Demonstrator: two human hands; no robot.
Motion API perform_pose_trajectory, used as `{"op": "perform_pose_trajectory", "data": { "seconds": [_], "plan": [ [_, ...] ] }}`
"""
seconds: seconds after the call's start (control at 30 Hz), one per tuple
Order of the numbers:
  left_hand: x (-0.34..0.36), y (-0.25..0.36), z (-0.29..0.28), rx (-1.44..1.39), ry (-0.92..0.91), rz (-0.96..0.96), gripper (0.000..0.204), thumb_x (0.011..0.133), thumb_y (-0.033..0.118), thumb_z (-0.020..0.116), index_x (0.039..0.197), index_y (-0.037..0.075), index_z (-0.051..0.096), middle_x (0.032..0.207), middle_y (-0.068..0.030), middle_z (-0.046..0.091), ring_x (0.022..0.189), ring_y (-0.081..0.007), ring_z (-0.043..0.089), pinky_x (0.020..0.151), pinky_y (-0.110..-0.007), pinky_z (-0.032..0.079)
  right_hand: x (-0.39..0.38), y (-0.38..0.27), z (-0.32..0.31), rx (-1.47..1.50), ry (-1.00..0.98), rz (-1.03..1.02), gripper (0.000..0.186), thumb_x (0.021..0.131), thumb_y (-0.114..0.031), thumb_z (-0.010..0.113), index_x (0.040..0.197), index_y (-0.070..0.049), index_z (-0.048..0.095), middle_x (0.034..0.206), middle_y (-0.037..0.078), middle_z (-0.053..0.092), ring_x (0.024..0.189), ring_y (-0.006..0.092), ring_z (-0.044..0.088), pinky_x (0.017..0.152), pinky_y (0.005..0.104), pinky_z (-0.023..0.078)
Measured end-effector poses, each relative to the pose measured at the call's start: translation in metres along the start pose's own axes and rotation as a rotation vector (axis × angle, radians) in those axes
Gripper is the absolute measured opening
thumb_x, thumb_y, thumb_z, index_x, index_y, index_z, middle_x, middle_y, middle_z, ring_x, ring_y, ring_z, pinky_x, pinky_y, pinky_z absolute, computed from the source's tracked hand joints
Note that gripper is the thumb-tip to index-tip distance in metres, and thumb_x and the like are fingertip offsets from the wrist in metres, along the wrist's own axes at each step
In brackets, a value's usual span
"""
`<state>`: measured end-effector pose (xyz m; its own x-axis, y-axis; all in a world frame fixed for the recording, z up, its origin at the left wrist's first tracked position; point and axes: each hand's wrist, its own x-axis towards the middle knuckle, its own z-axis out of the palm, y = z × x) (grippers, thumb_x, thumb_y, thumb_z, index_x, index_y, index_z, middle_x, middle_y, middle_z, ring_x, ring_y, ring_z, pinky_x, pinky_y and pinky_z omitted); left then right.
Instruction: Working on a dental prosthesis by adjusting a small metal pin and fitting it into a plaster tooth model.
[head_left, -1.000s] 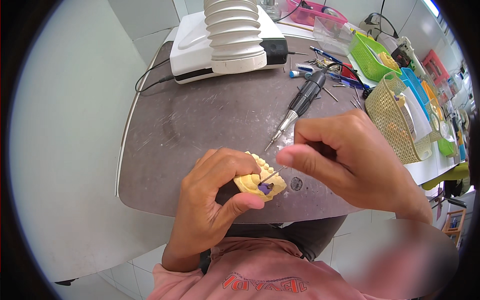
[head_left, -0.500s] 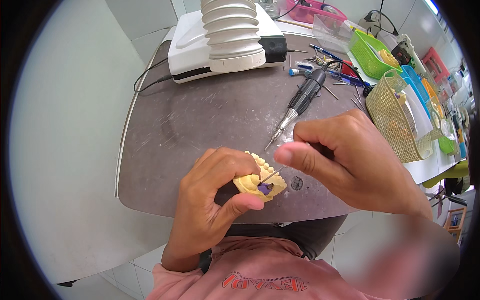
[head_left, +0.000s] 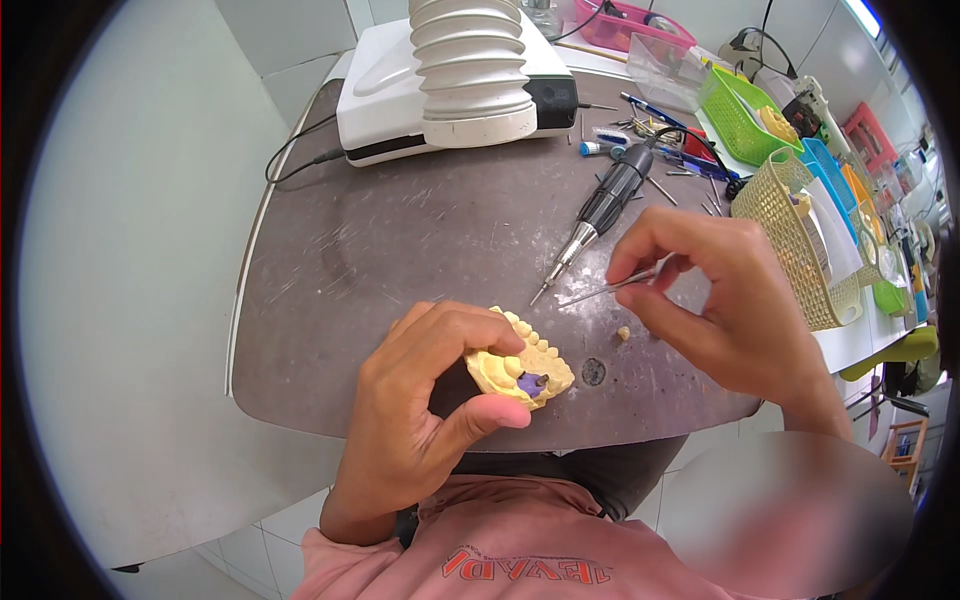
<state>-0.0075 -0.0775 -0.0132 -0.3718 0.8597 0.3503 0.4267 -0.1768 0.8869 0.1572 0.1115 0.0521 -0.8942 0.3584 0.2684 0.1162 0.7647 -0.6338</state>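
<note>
My left hand (head_left: 425, 375) grips a yellow plaster dental cast (head_left: 553, 368) between thumb and fingers, just above the table's near edge. A row of teeth runs along the cast, and a purple patch (head_left: 530, 384) with a small dark stub beside it marks the side near my thumb. In my right hand (head_left: 705, 290), pinched between thumb and fingers, is a thin pointed metal dental tool (head_left: 592, 296). Its tip points left, apart from the cast. A small tooth-shaped yellowish piece (head_left: 623, 333) lies on the table below my right hand.
A dark rotary handpiece (head_left: 610, 195) lies beyond the cast, its bit toward me, with white powder nearby. At the back stands a white machine (head_left: 370, 95) with a ribbed hose (head_left: 470, 70). Loose burs, pens, a green basket (head_left: 735, 125) and a cream basket (head_left: 785, 240) crowd the right.
My right hand has drawn the metal tool out of the cast and away to the upper right. The small tooth-shaped piece now shows on the table. My left hand stays nearly still.
</note>
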Motion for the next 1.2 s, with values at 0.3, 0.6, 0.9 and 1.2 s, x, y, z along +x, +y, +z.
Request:
{"op": "perform_pose_trajectory", "data": {
  "seconds": [0.3, 0.6, 0.9, 1.2],
  "plan": [
    [-0.002, -0.005, 0.003, -0.077, 0.037, -0.033, 0.052, 0.085, 0.054, 0.075, 0.102, 0.006, 0.066, 0.1, -0.0063, 0.071, 0.092, -0.026, 0.064, 0.088, -0.035, 0.046, 0.0, 0.0, 0.017, -0.145, 0.027, -0.153, 0.014, 0.082, -0.006, 0.076, 0.093, -0.001, 0.071, 0.088, 0.011, 0.069, 0.081, 0.027, 0.067, 0.071, 0.0367, 0.052],
    [-0.002, 0.001, 0.003, -0.083, 0.034, -0.063, 0.054, 0.083, 0.056, 0.076, 0.099, 0.006, 0.066, 0.096, -0.0065, 0.07, 0.089, -0.0257, 0.063, 0.085, -0.035, 0.047, 0.002, -0.024, 0.029, 0.206, -0.159, 0.001, 0.013, 0.084, -0.01, 0.076, 0.09, 0.001, 0.072, 0.082, 0.011, 0.069, 0.073, 0.0258, 0.067, 0.065, 0.0363, 0.051],
    [-0.005, -0.001, 0.007, -0.091, 0.143, -0.097, 0.064, 0.078, 0.062, 0.079, 0.097, 0.002, 0.066, 0.094, -0.009, 0.07, 0.09, -0.0223, 0.066, 0.082, -0.034, 0.051, -0.003, -0.026, 0.048, 0.27, -0.002, 0.019, 0.022, 0.08, -0.017, 0.076, 0.08, 0.003, 0.067, 0.081, 0.019, 0.069, 0.071, 0.0372, 0.068, 0.063, 0.0444, 0.053],
    [0.001, 0.002, 0.008, -0.066, 0.079, -0.024, 0.058, 0.081, 0.056, 0.08, 0.099, 0.002, 0.067, 0.101, -0.0108, 0.072, 0.095, -0.0236, 0.068, 0.085, -0.034, 0.052, -0.007, -0.025, 0.032, 0.249, 0.105, 0.089, 0.01, 0.081, -0.009, 0.072, 0.087, -0.001, 0.069, 0.079, 0.006, 0.067, 0.074, 0.0158, 0.065, 0.067, 0.0294, 0.047]
  ]
}}
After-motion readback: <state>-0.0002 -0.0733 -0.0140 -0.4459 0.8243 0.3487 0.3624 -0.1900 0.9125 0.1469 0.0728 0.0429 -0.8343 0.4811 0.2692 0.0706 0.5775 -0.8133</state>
